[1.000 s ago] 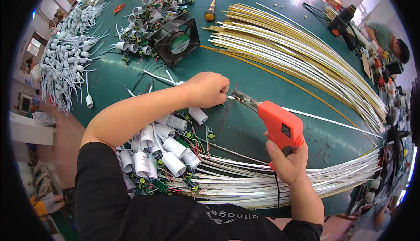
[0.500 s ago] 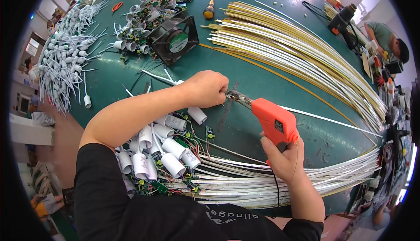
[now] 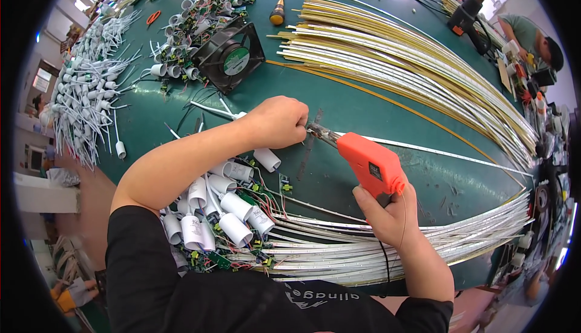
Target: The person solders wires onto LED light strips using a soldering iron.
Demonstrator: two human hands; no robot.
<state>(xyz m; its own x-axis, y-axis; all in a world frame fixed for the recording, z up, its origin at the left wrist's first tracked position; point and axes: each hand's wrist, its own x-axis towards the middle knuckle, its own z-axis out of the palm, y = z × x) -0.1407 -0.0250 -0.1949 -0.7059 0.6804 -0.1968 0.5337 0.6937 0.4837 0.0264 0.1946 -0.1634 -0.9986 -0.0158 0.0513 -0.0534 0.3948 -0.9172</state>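
My right hand [image 3: 390, 212] grips an orange-red soldering gun [image 3: 370, 162], a thin solder wire running off its rear. Its metal tip points left and meets the fingertips of my left hand [image 3: 278, 121]. That hand is closed in a pinch; the small piece between the fingers is mostly hidden. A white LED strip [image 3: 436, 147] stretches rightward from behind the gun. Under my left forearm lies a heap of white lamp caps [image 3: 236, 229] with small green circuit boards and thin wires. One loose board [image 3: 284, 183] rests right of the heap.
A black fan [image 3: 233, 59] stands beyond my left hand, near a pile of boards and caps [image 3: 203, 21]. Bundled strips [image 3: 387, 55] spread far right, more strips [image 3: 387, 254] near me. A screwdriver [image 3: 278, 13], scissors [image 3: 153, 17] and white cabled caps [image 3: 91, 85] lie farther off. A person works at right.
The whole view has shifted slightly. Hands and soldering gun keep nearly the same pose, tip still at my left fingertips. More of the white strip shows above the gun.
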